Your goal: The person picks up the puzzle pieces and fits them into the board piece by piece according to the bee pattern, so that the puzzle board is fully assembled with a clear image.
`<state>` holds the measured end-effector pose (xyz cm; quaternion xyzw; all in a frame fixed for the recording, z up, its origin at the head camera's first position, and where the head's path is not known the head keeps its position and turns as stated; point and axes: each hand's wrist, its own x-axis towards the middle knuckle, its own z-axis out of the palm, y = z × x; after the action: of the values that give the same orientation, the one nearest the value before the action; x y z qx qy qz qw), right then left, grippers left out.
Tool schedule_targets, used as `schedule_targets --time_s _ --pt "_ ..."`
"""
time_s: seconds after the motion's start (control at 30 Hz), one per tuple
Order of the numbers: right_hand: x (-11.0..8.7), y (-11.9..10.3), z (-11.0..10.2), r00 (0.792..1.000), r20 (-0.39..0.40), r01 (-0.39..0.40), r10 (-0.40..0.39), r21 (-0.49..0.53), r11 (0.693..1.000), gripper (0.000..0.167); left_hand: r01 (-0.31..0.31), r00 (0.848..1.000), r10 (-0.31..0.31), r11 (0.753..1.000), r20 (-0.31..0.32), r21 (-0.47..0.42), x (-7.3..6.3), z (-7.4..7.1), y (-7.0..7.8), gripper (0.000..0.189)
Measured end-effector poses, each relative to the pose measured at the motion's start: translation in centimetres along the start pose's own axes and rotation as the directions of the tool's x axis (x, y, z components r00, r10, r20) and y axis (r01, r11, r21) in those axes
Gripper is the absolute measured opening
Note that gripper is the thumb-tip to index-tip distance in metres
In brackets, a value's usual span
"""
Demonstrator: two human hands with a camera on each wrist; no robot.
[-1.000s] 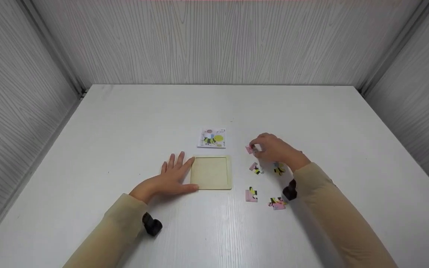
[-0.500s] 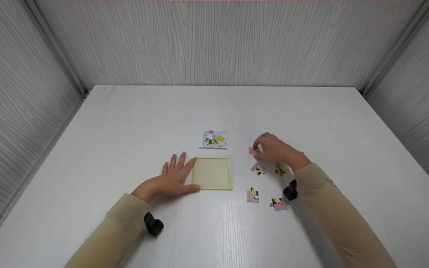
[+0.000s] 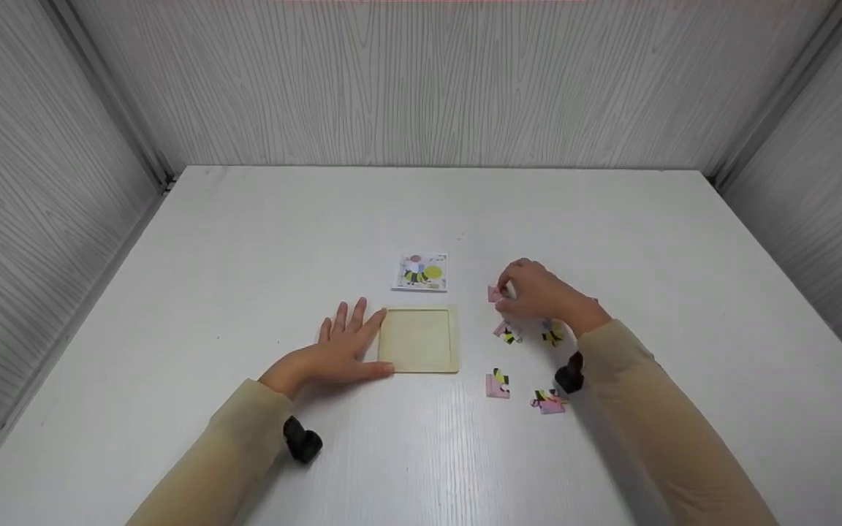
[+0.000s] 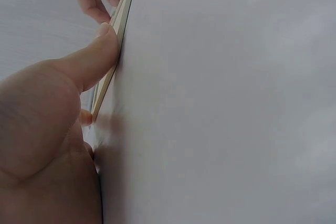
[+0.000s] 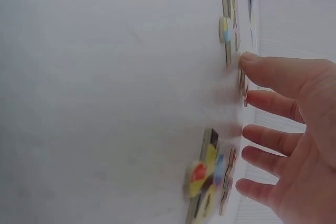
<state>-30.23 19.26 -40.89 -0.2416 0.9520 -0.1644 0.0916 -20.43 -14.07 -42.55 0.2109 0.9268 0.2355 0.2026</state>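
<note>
In the head view, my left hand [image 3: 340, 351] lies spread on the table, with its thumb and index finger touching the left side of a shallow wooden puzzle tray [image 3: 417, 342]. No pieces lie inside the tray. To the right, my right hand [image 3: 538, 291] pinches a pink jigsaw piece [image 3: 494, 294] at table level; the fingers partly cover it. The right wrist view shows that piece [image 5: 243, 80] edge-on between thumb and index finger, the other fingers apart. Loose jigsaw pieces with bee parts lie nearby, including one piece [image 3: 507, 332] just below the hand and another [image 3: 552, 332] under the wrist.
A square picture card [image 3: 421, 272] of a bee lies behind the tray. Nearer the person are a pink corner piece [image 3: 498, 383] and a pink-and-yellow piece [image 3: 549, 402]. Grained panels [image 3: 421, 80] wall the white table [image 3: 245, 219] at the back and both sides.
The head view has shifted slightly. Both hands stay at the same things, the left at the tray and the right at the pink jigsaw piece, with hardly any movement.
</note>
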Motion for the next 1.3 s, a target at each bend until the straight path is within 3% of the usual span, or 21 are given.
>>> schedule_targets --time_s 0.3,0.83,1.1,1.3 --pt "0.4 -1.0 0.2 0.999 -0.024 0.026 -0.026 0.018 0.999 0.035 0.003 1.000 -0.003 1.000 0.008 -0.005 0.0 0.0 -0.1 0.094" --pt "0.3 -3.2 0.5 1.000 -0.019 0.028 -0.025 0.200 0.979 0.035 -0.009 1.000 0.009 1.000 -0.001 -0.015 -0.1 0.1 0.0 0.093" --pt "0.0 -4.4 0.4 0.993 -0.030 0.121 -0.118 0.213 0.969 0.033 -0.002 1.000 0.002 1.000 0.003 -0.007 0.0 0.1 -0.1 0.093" --pt "0.0 -5.6 0.4 0.989 -0.022 0.147 -0.146 0.215 0.966 0.032 0.004 1.000 -0.003 1.000 0.006 -0.013 0.0 0.0 -0.1 0.093"
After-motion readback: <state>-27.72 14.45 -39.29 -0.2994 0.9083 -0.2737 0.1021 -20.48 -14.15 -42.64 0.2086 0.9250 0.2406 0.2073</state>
